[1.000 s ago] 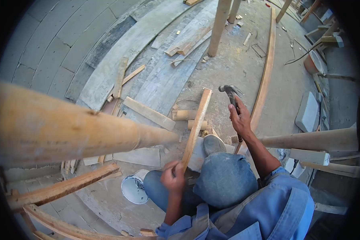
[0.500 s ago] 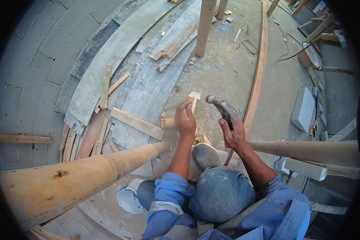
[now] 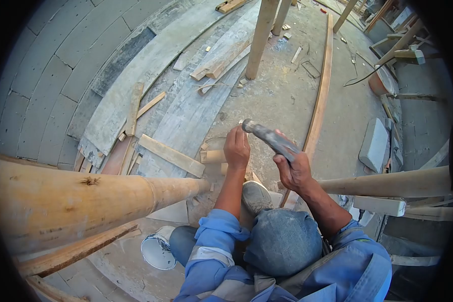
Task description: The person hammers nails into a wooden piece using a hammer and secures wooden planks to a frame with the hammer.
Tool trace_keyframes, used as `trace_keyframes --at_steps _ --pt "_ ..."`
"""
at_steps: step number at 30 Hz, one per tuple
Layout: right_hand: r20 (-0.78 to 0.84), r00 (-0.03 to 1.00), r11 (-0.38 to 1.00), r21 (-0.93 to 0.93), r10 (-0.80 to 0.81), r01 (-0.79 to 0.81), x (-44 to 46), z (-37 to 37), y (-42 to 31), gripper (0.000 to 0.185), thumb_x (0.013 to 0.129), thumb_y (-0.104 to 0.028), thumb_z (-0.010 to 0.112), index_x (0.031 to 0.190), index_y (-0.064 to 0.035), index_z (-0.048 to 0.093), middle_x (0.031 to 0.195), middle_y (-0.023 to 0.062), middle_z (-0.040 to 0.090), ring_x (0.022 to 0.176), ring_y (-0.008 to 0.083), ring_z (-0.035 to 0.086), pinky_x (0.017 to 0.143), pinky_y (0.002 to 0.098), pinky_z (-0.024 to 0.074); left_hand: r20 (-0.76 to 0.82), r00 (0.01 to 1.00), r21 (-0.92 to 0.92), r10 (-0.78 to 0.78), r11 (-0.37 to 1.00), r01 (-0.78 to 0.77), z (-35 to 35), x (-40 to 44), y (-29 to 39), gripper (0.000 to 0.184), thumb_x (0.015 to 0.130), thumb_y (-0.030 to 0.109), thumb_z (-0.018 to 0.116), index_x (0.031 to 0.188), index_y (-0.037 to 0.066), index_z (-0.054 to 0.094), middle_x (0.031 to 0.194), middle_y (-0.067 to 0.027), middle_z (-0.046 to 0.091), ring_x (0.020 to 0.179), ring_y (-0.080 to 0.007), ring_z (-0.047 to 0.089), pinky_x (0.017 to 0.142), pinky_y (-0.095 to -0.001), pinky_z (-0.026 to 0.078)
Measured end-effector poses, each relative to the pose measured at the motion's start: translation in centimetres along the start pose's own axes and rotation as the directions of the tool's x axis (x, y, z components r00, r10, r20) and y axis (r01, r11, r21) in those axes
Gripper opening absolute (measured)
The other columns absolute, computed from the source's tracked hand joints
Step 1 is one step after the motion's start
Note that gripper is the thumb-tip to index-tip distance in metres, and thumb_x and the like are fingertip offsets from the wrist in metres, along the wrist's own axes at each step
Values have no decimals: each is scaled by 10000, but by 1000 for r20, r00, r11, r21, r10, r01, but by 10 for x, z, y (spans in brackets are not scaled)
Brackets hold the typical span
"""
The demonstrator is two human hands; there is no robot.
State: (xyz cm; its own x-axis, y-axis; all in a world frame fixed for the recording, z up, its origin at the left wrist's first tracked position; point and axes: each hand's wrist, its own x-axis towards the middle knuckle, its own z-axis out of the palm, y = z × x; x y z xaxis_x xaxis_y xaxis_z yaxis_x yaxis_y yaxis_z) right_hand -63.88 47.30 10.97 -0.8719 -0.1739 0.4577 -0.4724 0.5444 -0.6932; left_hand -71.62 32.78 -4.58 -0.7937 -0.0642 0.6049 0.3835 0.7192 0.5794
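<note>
My right hand (image 3: 294, 171) is closed around a hammer (image 3: 271, 138), whose rounded striking face is at the fingertips of my left hand (image 3: 236, 147). Whether the hammer touches anything there, I cannot tell. The left fingers are closed on a small piece of wood, now almost wholly hidden by the hand and the hammer head. Below the hands is my grey shoe (image 3: 257, 195), in front of my bent knee (image 3: 286, 241). A short round wooden offcut (image 3: 214, 156) lies just left of my left wrist.
A thick bamboo pole (image 3: 100, 201) crosses at the left, and another pole (image 3: 387, 182) at the right. A white bucket (image 3: 158, 250) stands by my left leg. Grey boards (image 3: 196, 105) and a loose plank (image 3: 171, 155) lie ahead-left. One long timber (image 3: 321, 100) runs along the floor.
The hammer has swung left, its head now over the wood at my left fingertips. My left hand has stayed nearly in place. The view has tilted slightly.
</note>
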Motion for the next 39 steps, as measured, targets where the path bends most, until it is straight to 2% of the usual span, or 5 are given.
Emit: trace_keyframes --at_steps 7,22,34,36,39 --pt "73 971 945 -259 226 -200 -3 16 15 465 946 -190 635 1392 -116 525 840 148 629 696 334 637 598 414 493 -36 999 -34 13 999 -14 8 0 -2 185 893 33 621 1077 12 610 995 -145 643 890 -340 643 738 -412 538" --pt "-57 986 986 -52 154 -157 17 7 28 389 949 -167 649 1292 2 577 921 209 668 773 332 667 692 379 521 -43 999 -130 15 991 -20 10 14 -1 186 909 10 594 1094 -6 603 1001 -169 645 913 -351 647 762 -422 538" --pt "-22 999 998 43 -33 34 27 -28 -22 448 918 -37 599 1356 8 520 840 155 596 642 258 575 590 352 475 -43 999 -122 8 992 -13 11 19 -1 183 904 5 594 1085 6 626 998 -159 652 912 -348 655 761 -419 541" --pt "-82 975 978 9 -205 206 27 -23 -17 474 912 -25 603 1375 2 504 837 149 585 625 259 561 575 367 471 -39 999 -129 19 991 -23 11 18 -3 179 904 15 602 1081 12 628 996 -156 650 907 -349 651 757 -421 538" --pt "125 992 964 -265 -3 37 21 -5 -3 506 901 -8 614 1392 -1 491 833 143 576 616 269 555 569 375 477 4 1000 -107 20 994 -20 13 14 -7 172 907 32 609 1078 17 630 984 -153 644 888 -348 643 746 -424 532"
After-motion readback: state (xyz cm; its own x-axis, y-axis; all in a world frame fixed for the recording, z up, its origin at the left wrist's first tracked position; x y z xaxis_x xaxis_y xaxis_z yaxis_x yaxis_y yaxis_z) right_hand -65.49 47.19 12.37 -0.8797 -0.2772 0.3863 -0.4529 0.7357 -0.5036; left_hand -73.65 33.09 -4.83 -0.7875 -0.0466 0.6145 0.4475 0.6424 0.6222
